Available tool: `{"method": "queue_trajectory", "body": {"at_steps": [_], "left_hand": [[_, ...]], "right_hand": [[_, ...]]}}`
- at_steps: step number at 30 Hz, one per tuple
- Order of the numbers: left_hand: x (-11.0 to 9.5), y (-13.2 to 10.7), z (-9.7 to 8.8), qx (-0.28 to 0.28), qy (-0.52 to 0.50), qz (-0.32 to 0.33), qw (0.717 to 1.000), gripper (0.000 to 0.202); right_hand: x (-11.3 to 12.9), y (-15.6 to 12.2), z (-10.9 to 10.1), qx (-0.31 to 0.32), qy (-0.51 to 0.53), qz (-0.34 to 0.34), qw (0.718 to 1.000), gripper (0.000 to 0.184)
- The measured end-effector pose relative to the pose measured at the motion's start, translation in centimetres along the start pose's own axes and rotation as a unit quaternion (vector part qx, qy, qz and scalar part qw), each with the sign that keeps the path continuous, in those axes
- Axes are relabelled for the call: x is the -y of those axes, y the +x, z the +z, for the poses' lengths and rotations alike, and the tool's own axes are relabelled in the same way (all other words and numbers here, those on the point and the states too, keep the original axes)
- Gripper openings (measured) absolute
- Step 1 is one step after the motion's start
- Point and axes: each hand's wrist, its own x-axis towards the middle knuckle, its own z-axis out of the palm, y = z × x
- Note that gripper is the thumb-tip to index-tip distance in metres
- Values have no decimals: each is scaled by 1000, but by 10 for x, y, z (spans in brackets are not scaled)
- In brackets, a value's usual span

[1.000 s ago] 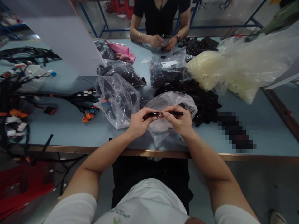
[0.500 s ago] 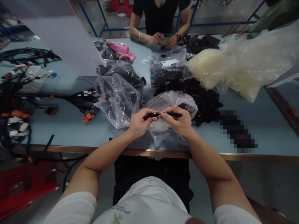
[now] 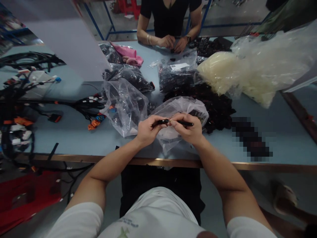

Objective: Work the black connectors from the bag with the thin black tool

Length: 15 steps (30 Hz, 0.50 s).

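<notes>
1. On my feed, the left hand (image 3: 148,130) and the right hand (image 3: 189,128) meet above the table, a slim black part (image 3: 178,122) held between them. The fingers (image 3: 174,123) of each hand are closed together, clamped on it from either end. I can read no marking on it.
2. Directly beneath the hands, a crumpled clear plastic bag (image 3: 173,112) lies on the light-blue table (image 3: 74,138), just behind its brass-coloured edge strip (image 3: 158,160). The white shirt (image 3: 151,211) nearest me has a green mark and small print that I cannot read.
3. Beside that bag, a loose heap of black parts (image 3: 218,114) lies unbagged on the table. To its right, a pixelated patch (image 3: 250,137) hides whatever is there.
4. Further off, full bags remain: a clear bag of dark parts (image 3: 125,107), and another (image 3: 178,77) with a white label (image 3: 179,66) whose print is too small for me to read.
5. On the left, a black wiring harness (image 3: 81,105) with orange and blue connectors (image 3: 95,122) stretches across the table.
6. Farthest away, a co-worker's hands (image 3: 172,42) work on a small dark item, near a pink cloth (image 3: 129,52).
</notes>
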Motion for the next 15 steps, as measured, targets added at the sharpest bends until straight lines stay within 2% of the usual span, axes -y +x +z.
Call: {"method": "queue_trajectory", "body": {"at_steps": [3, 9, 15], "left_hand": [[1, 1, 1, 9, -18, -1, 1000, 39], [0, 1, -1, 13, 13, 15, 1000, 31], [-1, 2, -1, 12, 7, 15, 1000, 32]], "right_hand": [[1, 0, 0, -17, 29, 13, 999, 10], [-1, -1, 1, -1, 19, 35, 999, 16], [-2, -3, 2, -6, 22, 38, 999, 14]]}}
